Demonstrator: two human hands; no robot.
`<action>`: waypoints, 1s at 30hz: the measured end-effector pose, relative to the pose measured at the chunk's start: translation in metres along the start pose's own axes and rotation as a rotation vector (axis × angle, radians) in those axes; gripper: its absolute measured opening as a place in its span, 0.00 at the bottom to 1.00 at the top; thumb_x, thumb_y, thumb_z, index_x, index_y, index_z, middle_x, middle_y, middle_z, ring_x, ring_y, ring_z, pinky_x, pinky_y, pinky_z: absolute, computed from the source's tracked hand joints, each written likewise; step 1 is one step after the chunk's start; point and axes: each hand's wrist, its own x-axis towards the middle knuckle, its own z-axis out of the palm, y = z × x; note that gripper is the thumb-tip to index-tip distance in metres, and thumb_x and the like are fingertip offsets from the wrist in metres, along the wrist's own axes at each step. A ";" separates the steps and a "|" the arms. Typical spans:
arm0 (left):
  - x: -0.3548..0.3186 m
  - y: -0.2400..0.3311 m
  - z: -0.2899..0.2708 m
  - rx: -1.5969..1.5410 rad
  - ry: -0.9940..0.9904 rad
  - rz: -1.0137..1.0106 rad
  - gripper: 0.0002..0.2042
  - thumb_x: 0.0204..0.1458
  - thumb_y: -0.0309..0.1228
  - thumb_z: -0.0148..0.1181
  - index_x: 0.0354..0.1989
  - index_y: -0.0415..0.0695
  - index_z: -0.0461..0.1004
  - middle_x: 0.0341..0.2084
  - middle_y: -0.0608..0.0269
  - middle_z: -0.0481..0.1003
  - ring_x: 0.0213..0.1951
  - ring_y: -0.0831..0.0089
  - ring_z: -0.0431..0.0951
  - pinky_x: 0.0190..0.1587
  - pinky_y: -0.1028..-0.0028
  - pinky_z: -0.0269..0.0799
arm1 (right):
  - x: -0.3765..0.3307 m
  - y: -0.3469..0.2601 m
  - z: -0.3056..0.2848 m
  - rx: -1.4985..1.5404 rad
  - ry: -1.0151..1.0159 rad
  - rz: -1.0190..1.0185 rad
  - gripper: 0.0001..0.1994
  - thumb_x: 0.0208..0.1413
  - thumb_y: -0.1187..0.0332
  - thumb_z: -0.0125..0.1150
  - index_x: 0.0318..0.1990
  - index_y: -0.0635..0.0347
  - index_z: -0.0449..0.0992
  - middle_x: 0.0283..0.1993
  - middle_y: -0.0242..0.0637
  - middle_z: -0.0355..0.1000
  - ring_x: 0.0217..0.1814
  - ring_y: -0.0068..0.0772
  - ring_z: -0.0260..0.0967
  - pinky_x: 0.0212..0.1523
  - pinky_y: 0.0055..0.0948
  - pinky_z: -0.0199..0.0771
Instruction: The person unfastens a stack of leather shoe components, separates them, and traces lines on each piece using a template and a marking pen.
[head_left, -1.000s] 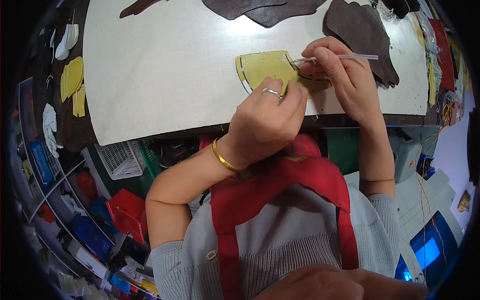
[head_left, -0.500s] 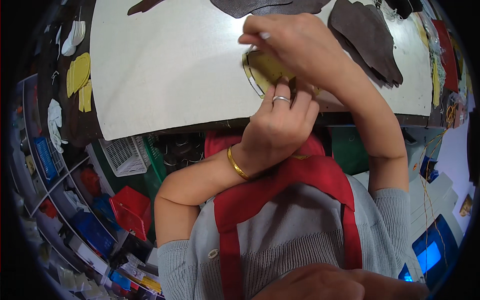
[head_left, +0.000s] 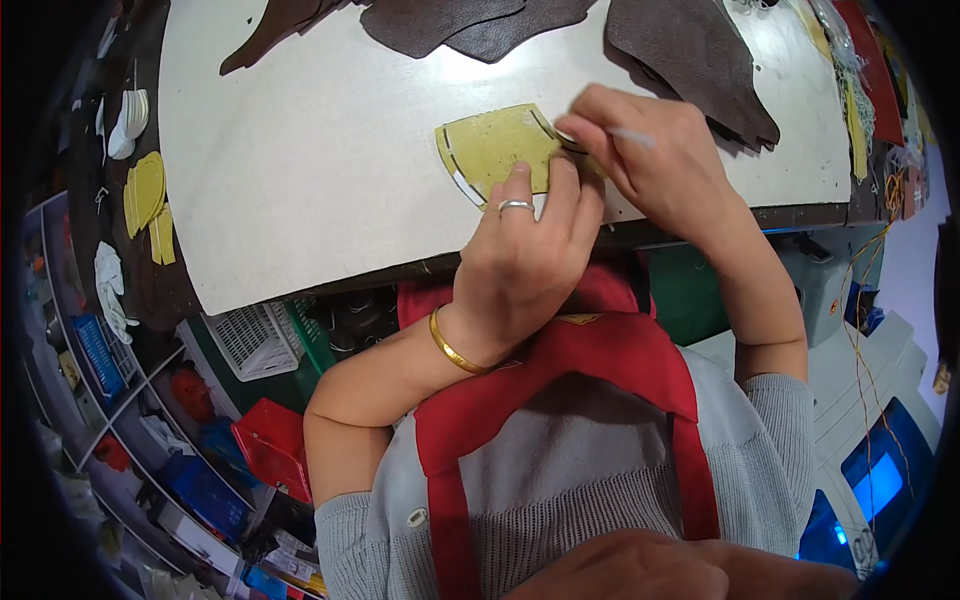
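A yellow pattern template [head_left: 490,140] with dark slots along its curved edges lies flat on the white work board [head_left: 300,170]. My left hand [head_left: 530,230], with a ring and a bracelet, presses its outstretched fingers on the template's near part. Closed around a slim, pale pen [head_left: 632,136], my right hand [head_left: 650,145] is at the template's right edge. The pen's tip is hidden by my fingers. What lies under the template is hidden too.
Dark brown leather pieces [head_left: 690,70] are stacked at the far right, with more leather [head_left: 440,25] at the far middle and left. Yellow templates [head_left: 145,195] and a white glove [head_left: 112,290] lie left of the board. A red bin [head_left: 272,448] stands below.
My right hand has moved from over the template to its right edge, uncovering its surface. My left hand still presses on it. The whole view has shifted a little.
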 end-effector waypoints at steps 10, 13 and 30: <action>0.004 -0.006 0.001 0.051 0.014 0.011 0.16 0.50 0.32 0.61 0.48 0.51 0.82 0.43 0.68 0.80 0.37 0.66 0.79 0.32 0.77 0.76 | -0.020 0.010 -0.033 0.121 0.013 0.219 0.09 0.66 0.64 0.58 0.36 0.59 0.74 0.25 0.43 0.73 0.30 0.51 0.75 0.31 0.46 0.73; 0.006 -0.011 0.000 0.023 0.048 0.031 0.15 0.47 0.31 0.63 0.45 0.51 0.82 0.41 0.70 0.80 0.34 0.69 0.78 0.30 0.77 0.75 | -0.010 0.011 -0.019 0.281 0.030 0.200 0.11 0.68 0.63 0.54 0.40 0.62 0.77 0.32 0.47 0.76 0.37 0.53 0.76 0.38 0.45 0.75; 0.014 -0.096 -0.004 -0.140 0.000 -0.157 0.16 0.49 0.24 0.67 0.47 0.39 0.76 0.44 0.55 0.77 0.46 0.54 0.77 0.47 0.62 0.76 | -0.048 0.061 -0.083 0.219 0.480 0.622 0.09 0.64 0.67 0.64 0.43 0.65 0.82 0.35 0.31 0.79 0.38 0.17 0.73 0.42 0.20 0.73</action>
